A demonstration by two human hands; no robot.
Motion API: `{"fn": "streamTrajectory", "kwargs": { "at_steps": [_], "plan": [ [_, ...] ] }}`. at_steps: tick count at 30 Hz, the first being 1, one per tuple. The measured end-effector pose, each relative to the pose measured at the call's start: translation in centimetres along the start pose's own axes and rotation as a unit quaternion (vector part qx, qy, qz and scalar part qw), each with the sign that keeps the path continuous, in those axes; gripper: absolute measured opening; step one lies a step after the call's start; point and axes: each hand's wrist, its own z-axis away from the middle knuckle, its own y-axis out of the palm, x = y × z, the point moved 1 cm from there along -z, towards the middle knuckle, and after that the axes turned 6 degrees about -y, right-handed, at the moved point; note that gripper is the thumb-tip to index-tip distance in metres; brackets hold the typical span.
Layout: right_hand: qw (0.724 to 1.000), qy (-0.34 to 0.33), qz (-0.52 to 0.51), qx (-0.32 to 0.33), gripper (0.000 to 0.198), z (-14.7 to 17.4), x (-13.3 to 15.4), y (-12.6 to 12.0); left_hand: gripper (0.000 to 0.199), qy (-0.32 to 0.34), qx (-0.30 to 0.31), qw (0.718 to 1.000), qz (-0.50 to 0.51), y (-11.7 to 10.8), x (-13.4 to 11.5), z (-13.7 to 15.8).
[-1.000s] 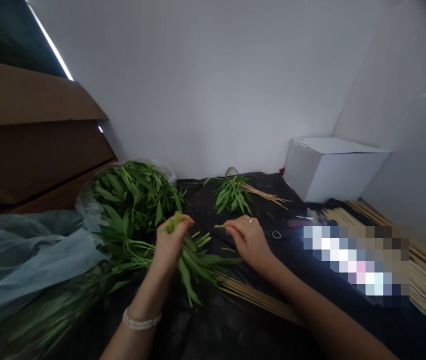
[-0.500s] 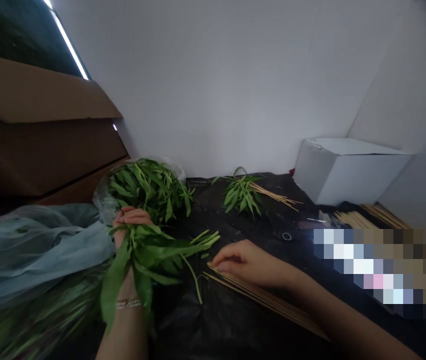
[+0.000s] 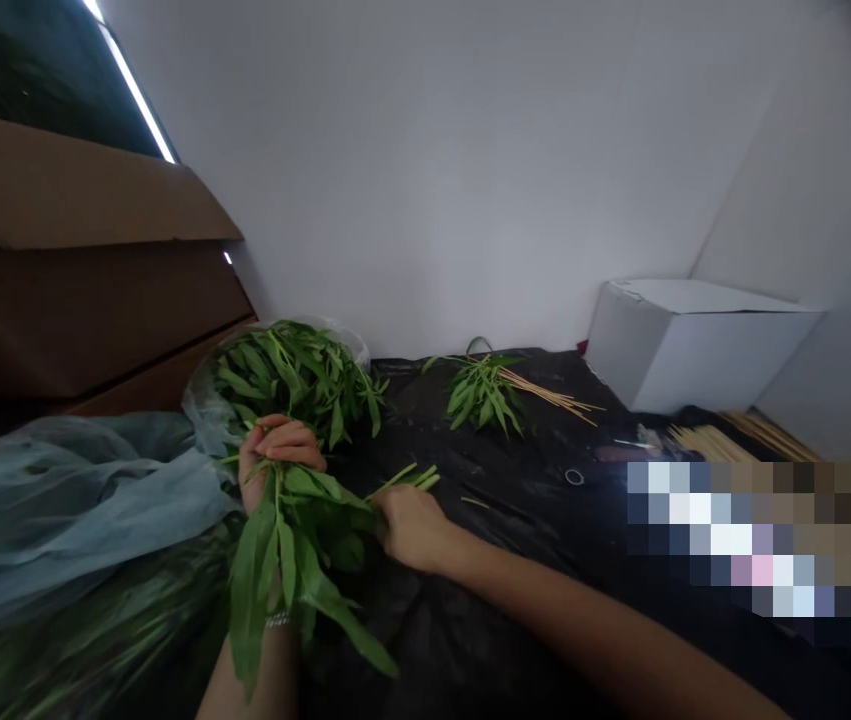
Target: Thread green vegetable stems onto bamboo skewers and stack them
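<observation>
My left hand (image 3: 280, 450) is closed around the leafy end of a bunch of long-leaved greens (image 3: 312, 540), its leaves hanging over my wrist. My right hand (image 3: 411, 525) is closed at the stem side of the same bunch; its fingertips are hidden, and cut stems (image 3: 425, 478) poke out beyond it. Behind my left hand, a clear plastic bag (image 3: 204, 400) is full of similar loose greens (image 3: 297, 375). Farther back lies another small bunch of greens (image 3: 485, 390) with thin sticks (image 3: 552, 392) beside it.
Black plastic sheeting (image 3: 425, 640) covers the work surface. A pale blue plastic bag (image 3: 95, 500) lies at left, below a cardboard box (image 3: 87, 310). At right are a white box (image 3: 695, 340), a small ring (image 3: 573, 478) and more sticks (image 3: 717, 440). One patch is pixelated.
My right hand has moved left from above the thin sticks to the bunch's stems. Those sticks no longer show. The leaves in my left hand have swung down and right.
</observation>
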Motion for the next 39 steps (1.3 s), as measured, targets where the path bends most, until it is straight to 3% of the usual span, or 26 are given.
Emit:
{"fn": "streamTrajectory", "kwargs": {
  "at_steps": [2, 4, 8, 10, 12, 14, 18, 19, 21, 31, 36, 39],
  "plan": [
    [0.998, 0.017, -0.021, -0.056, 0.022, 0.0, -1.6, -1.5, 0.021, -0.003, -0.016, 1.0, 0.001, 0.1, 0.1, 0.0],
    [0.985, 0.04, -0.054, -0.158, 0.017, 0.6, -4.2, -3.8, 0.021, -0.004, -0.025, 1.0, -0.003, 0.1, 0.2, 0.0],
    [0.95, 0.091, -0.069, -0.29, 0.008, 3.8, -9.3, -7.6, 0.021, -0.029, -0.018, 0.999, -0.017, 0.4, 0.8, 0.0],
    [0.929, 0.1, -0.078, -0.347, 0.007, 5.8, -10.9, -8.4, 0.02, -0.047, -0.035, 0.996, -0.073, 0.5, 1.3, -0.2],
    [0.915, 0.099, -0.068, -0.385, 0.009, 7.2, -11.8, -8.7, 0.017, -0.055, -0.075, 0.977, -0.191, 0.4, 2.0, -0.5],
    [0.908, 0.084, -0.045, -0.408, 0.011, 8.0, -12.2, -8.9, 0.013, -0.034, -0.125, 0.922, -0.366, 0.1, 2.9, -0.8],
    [0.907, 0.036, 0.003, -0.42, 0.011, 8.2, -12.1, -9.1, 0.022, 0.037, -0.182, 0.709, -0.68, -0.9, 4.6, -1.3],
    [0.907, 0.029, 0.011, -0.419, 0.011, 8.2, -12.0, -9.1, 0.025, 0.049, -0.183, 0.671, -0.717, -1.1, 5.0, -1.3],
    [0.91, 0.02, 0.028, -0.413, 0.011, 8.2, -11.9, -9.1, 0.027, 0.064, -0.172, 0.634, -0.751, -1.3, 5.7, -1.3],
    [0.905, 0.001, 0.056, -0.421, 0.01, 8.2, -11.5, -8.9, 0.025, -0.027, -0.087, 0.611, -0.787, -1.3, 7.6, -1.0],
    [0.906, -0.004, 0.052, -0.42, 0.01, 8.2, -11.4, -8.7, 0.021, 0.001, -0.068, 0.574, -0.816, -1.5, 8.1, -0.9],
    [0.907, -0.008, 0.068, -0.415, 0.012, 8.2, -11.5, -8.6, 0.022, -0.02, -0.076, 0.587, -0.806, -1.7, 8.1, -0.9]
  ]
}}
